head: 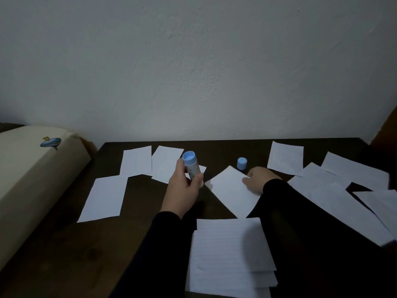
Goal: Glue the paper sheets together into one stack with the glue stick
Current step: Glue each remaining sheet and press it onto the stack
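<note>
Left hand (182, 188) grips the uncapped cylindrical glue stick (191, 166), open end up, above the dark wooden table (64, 254); right hand (258, 179) pinches the far edge of a tilted paper sheet (232, 192); blue cap (242, 163) stands just behind it; a layered lined stack (229, 254) lies nearest; flat loose sheets (103, 196) ring a bare central strip; a cream box (28, 175) borders the left edge.

The left hand (182, 188) grips an uncapped glue stick (191, 167), tilted above the dark tabletop (64, 250). The right hand (258, 178) rests on a loose paper sheet (231, 190), apparently pinching its edge. The blue cap (242, 163) stands just behind, and a stack (229, 257) lies nearest.
</note>
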